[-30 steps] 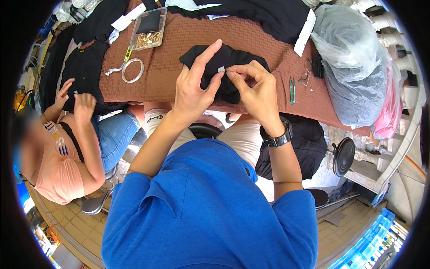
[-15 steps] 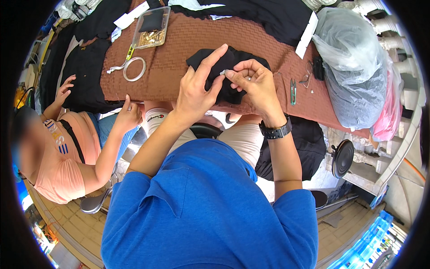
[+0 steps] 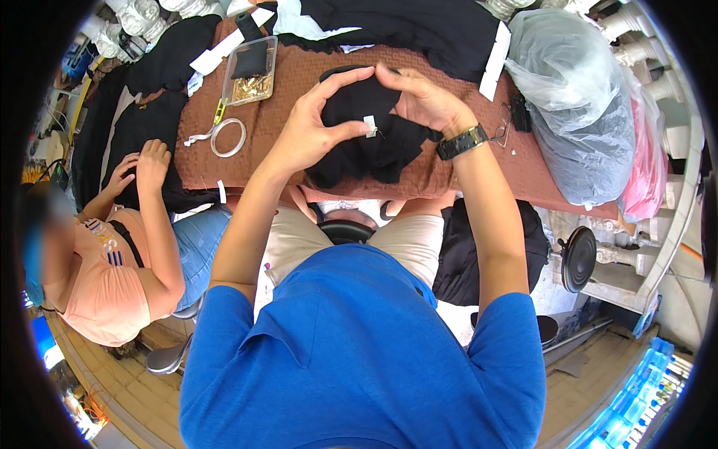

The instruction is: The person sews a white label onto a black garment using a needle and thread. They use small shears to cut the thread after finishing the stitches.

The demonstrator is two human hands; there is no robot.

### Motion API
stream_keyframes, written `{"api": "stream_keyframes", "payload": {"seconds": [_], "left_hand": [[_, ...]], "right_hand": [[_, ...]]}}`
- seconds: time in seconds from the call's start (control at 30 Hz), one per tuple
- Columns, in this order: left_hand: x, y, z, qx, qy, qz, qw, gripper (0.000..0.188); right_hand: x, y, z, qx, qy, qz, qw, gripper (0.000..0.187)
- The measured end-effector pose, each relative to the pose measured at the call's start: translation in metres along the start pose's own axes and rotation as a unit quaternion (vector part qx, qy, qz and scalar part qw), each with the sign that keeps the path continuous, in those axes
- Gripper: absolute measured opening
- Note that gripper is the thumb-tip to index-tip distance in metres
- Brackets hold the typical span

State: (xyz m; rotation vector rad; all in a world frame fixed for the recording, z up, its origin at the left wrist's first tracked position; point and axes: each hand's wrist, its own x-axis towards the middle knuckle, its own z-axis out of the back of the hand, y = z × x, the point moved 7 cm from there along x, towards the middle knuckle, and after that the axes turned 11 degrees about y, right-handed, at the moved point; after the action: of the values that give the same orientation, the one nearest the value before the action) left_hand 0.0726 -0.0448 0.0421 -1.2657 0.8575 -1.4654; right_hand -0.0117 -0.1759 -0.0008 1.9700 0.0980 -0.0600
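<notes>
A bunched piece of black fabric (image 3: 363,159) lies on the brown-covered table in front of me. My left hand (image 3: 314,127) curves around its left side, the index finger reaching along the far edge. Its thumb tip presses beside a small white label (image 3: 369,126) on the fabric. From the far right my right hand (image 3: 432,101) grips the cloth, fingers and thumb closing at its top edge near my left fingertip. A dark watch (image 3: 461,142) circles my right wrist. Some right fingers are hidden by the cloth.
A clear box (image 3: 258,71) of brass-coloured pieces, a white tape roll (image 3: 227,138) and a yellow cutter (image 3: 220,111) lie left. More black cloth (image 3: 419,30) edges the table's back. Glasses (image 3: 501,135) and bulging plastic bags (image 3: 572,112) are right. A co-worker (image 3: 112,262) sits left.
My right hand has left the label and moved to the fabric's far edge. The fabric now spreads nearer me, with its label facing up. The co-worker's hands have come together on black cloth.
</notes>
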Motion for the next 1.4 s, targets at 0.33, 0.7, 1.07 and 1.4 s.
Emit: {"api": "stream_keyframes", "payload": {"seconds": [0.33,0.7,1.07,1.4], "left_hand": [[-0.02,-0.015,0.048,0.361,-0.24,-0.086,0.897,0.025],[-0.058,0.127,-0.015,-0.705,0.085,0.225,0.667,0.062],[-0.071,0.1,-0.023,-0.527,-0.072,0.242,0.811,0.045],[-0.063,0.081,-0.036,-0.407,-0.17,0.214,0.871,0.042]], "right_hand": [[0.017,0.048,0.004,-0.23,-0.087,0.091,0.965,0.031],[0.001,-0.017,-0.121,-0.652,0.004,0.142,0.744,0.028],[-0.069,-0.039,-0.073,-0.432,-0.286,0.092,0.85,0.019],[-0.053,-0.025,-0.079,-0.499,-0.332,0.228,0.767,0.012]]}}
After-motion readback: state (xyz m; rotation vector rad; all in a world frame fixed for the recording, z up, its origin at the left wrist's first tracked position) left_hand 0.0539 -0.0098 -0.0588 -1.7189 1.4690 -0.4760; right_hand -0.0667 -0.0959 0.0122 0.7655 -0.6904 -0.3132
